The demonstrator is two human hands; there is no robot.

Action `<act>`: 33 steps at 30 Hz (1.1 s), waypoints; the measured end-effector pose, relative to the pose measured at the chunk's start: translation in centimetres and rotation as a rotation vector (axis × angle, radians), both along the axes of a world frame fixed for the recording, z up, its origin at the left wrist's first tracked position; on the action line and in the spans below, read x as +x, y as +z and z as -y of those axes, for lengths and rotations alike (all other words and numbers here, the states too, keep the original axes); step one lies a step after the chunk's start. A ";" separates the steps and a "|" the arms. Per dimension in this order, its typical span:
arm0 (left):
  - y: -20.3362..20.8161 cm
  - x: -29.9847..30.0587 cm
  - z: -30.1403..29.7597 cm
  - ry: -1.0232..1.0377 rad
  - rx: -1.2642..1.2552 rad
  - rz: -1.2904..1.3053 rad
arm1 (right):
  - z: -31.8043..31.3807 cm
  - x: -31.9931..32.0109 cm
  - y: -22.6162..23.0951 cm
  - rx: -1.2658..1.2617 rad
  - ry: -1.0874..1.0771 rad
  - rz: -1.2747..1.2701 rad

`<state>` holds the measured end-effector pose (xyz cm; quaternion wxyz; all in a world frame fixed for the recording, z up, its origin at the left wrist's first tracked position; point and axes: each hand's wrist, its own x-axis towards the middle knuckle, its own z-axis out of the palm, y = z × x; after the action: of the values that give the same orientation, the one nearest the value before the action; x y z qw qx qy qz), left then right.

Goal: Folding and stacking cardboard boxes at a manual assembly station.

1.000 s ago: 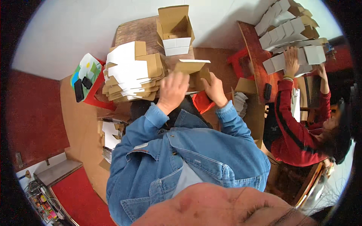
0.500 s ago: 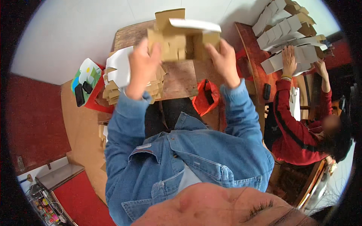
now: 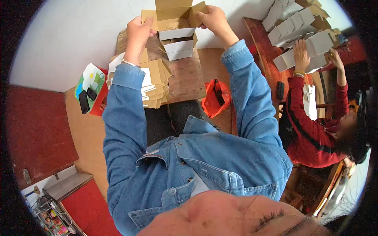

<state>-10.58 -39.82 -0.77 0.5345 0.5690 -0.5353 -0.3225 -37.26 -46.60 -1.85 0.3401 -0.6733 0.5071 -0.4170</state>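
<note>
An opened cardboard box [image 3: 177,33], white outside and brown inside, is held by its two side flaps. My left hand [image 3: 138,36] pinches the left flap, and my right hand [image 3: 215,23] grips the right one. Directly below it, a second box [image 3: 179,50] of the same kind stands on the wooden table [image 3: 185,80]. The upper box seems to sit on or in the lower one's open top; contact cannot be made out. Beside my left forearm lies a pile of flat, unfolded cardboard boxes [image 3: 159,76].
A red bag [image 3: 216,98] hangs open at the table's right. Black devices [image 3: 84,101] rest on a colourful bag at left. On the right, a co-worker in a red sleeve [image 3: 297,100] handles white boxes [image 3: 319,43] at a red table [image 3: 260,35], beside stacked boxes [image 3: 291,29].
Both hands have carried the box away from me, toward the wall, bringing it over the second box. The co-worker's hands have shifted slightly on the white boxes.
</note>
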 end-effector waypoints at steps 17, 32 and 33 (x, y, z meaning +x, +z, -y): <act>-2.3 1.2 1.0 0.020 0.092 0.025 | 1.0 2.2 0.1 -0.101 0.051 -0.241; -0.9 0.7 1.7 0.048 0.267 0.272 | 1.4 2.5 0.1 -0.318 0.038 -0.475; -0.9 0.8 1.6 0.018 0.230 0.279 | 0.9 2.6 0.6 -0.284 0.059 -0.439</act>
<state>-9.79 -41.43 -1.62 0.3890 0.6705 -0.5588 -0.2948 -34.62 -47.47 -1.29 0.1359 -0.8032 0.4851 -0.3179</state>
